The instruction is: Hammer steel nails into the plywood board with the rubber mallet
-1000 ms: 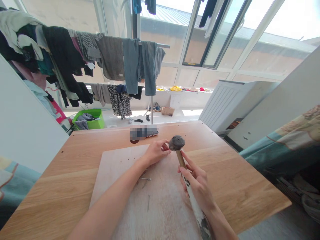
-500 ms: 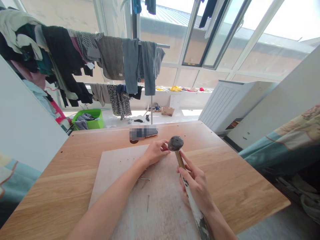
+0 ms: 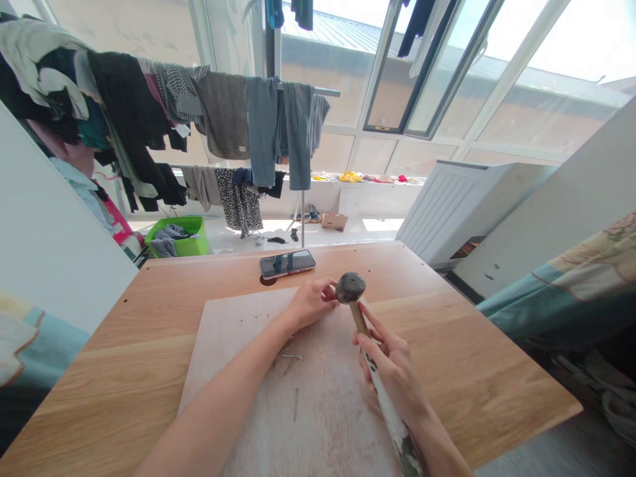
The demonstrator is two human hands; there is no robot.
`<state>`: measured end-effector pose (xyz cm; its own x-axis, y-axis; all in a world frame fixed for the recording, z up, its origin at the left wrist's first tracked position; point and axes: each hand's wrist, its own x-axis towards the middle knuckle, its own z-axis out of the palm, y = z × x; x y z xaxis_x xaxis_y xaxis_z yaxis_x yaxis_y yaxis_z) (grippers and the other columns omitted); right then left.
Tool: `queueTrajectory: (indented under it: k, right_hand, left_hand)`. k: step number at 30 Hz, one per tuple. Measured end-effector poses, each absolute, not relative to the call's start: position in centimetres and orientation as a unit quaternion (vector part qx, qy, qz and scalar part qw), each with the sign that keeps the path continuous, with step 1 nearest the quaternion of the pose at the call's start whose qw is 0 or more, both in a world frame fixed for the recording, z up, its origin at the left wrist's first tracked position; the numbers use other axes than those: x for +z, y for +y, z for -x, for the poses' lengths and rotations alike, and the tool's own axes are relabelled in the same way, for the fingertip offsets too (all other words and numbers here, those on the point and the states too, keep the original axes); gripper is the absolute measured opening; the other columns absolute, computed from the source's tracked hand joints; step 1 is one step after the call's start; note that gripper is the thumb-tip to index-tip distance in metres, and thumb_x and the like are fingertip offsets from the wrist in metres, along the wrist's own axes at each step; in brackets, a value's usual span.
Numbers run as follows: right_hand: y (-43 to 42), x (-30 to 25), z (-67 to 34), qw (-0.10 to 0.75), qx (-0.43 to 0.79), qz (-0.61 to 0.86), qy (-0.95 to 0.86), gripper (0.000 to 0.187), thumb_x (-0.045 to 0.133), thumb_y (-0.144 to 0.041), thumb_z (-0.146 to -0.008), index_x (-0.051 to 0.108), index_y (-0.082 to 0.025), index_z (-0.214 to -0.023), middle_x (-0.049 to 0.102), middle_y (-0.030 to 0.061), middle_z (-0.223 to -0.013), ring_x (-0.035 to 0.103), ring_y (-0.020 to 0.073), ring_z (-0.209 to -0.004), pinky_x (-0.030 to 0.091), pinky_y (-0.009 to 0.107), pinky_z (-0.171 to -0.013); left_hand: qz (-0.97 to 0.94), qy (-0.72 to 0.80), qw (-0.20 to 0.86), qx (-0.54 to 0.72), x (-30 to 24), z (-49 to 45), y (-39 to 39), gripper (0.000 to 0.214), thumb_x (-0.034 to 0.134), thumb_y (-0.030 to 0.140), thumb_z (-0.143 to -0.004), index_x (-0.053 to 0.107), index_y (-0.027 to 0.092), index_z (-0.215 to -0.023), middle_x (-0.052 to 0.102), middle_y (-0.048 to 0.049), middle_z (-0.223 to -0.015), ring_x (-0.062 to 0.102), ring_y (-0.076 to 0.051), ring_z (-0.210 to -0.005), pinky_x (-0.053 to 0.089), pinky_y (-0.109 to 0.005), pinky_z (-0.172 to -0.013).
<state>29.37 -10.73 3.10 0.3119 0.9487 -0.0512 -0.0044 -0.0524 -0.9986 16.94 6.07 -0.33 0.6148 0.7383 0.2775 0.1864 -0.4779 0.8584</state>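
My right hand [image 3: 390,361] is wrapped round the pale, paint-worn handle of a hammer [image 3: 350,287]. Its dark, rounded head is raised just right of my left fingertips. My left hand [image 3: 314,301] rests at the far part of a whitish wooden board [image 3: 318,424], thumb and fingers pinched together. What they pinch is too small or hidden to make out. Beside my left forearm, several loose nails [image 3: 292,358] lie crossed on the board, partly covered by the arm. One single nail [image 3: 297,404] lies nearer to me. A few small dark dots show along the board's far left.
The board lies on a wood-grain table [image 3: 447,344]. A phone [image 3: 287,264] lies past the board, by a dark round hole [image 3: 268,281]. Beyond the table stand a green basket [image 3: 191,245] with clothes, a laundry rack [image 3: 303,218] and a white ribbed cabinet [image 3: 447,205].
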Motion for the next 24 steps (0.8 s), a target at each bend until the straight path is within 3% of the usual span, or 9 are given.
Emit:
queueTrajectory:
  k: [9,17,24]
  right_hand:
    - [-10.7,3.3,-29.3,0.562,0.430,0.589,-0.389,0.071,0.068,-0.044,-0.084,0.047,-0.029,-0.151,0.059,-0.0039,-0.079,0.046,0.0061,-0.038,0.041,0.019,-0.027]
    - [-9.8,3.2,-30.1,0.531,0.416,0.651,-0.348,0.073,0.064,-0.036,-0.081,0.048,-0.020,-0.150,0.058,-0.0049,-0.074,0.045,0.0065,-0.036,0.039,0.020,-0.026]
    - [-9.6,2.8,-30.5,0.532,0.429,0.639,-0.352,0.071,0.063,-0.035,-0.080,0.046,-0.021,-0.148,0.059,-0.0059,-0.074,0.046,0.0075,-0.037,0.039,0.019,-0.027]
  left_hand:
    - [-0.794,0.288,0.422,0.329,-0.3,-16.9,6.1,0.029,0.068,0.014,-0.076,0.072,0.018,-0.105,0.077,-0.0014,-0.082,0.071,-0.016,-0.076,0.054,-0.025,-0.075]
    - [-0.794,0.296,0.426,0.316,-0.4,-16.7,6.1,0.029,0.069,0.015,-0.077,0.069,0.018,-0.105,0.078,-0.0028,-0.084,0.072,-0.017,-0.078,0.056,-0.028,-0.080]
    - [-0.788,0.295,0.447,0.304,0.0,-16.7,6.2,0.040,0.075,0.029,-0.075,0.065,0.016,-0.112,0.076,-0.0067,-0.091,0.070,-0.017,-0.079,0.056,-0.029,-0.077]
